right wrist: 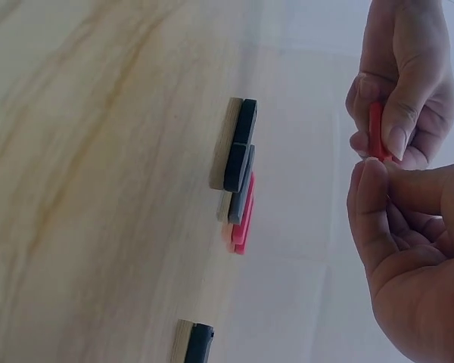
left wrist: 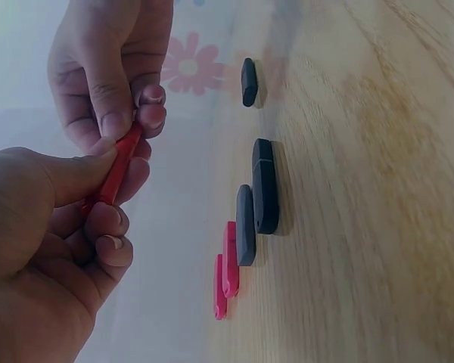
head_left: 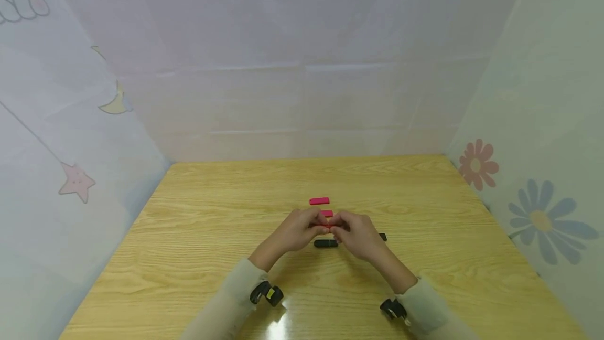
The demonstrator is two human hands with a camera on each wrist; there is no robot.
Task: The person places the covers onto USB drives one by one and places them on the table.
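Note:
In front of me, a red USB stick (left wrist: 121, 166) is held above the table between both hands. My left hand (head_left: 294, 231) grips its body with thumb and curled fingers. The right hand (head_left: 359, 236) pinches the other end between thumb and fingertips, which hide that tip. Below the hands lies a black USB stick (left wrist: 265, 189) with a seam across it. Beside it are a dark grey stick-shaped piece (left wrist: 245, 227) and two pinkish-red ones, a nearer one (left wrist: 230, 261) and a farther one (head_left: 319, 201).
A short black piece (left wrist: 248, 82) lies apart on the right, partly behind my right hand in the head view. The wood-grain table (head_left: 212, 277) reaches back to a pale wall sheet (head_left: 302, 104). Printed sheets flank both sides.

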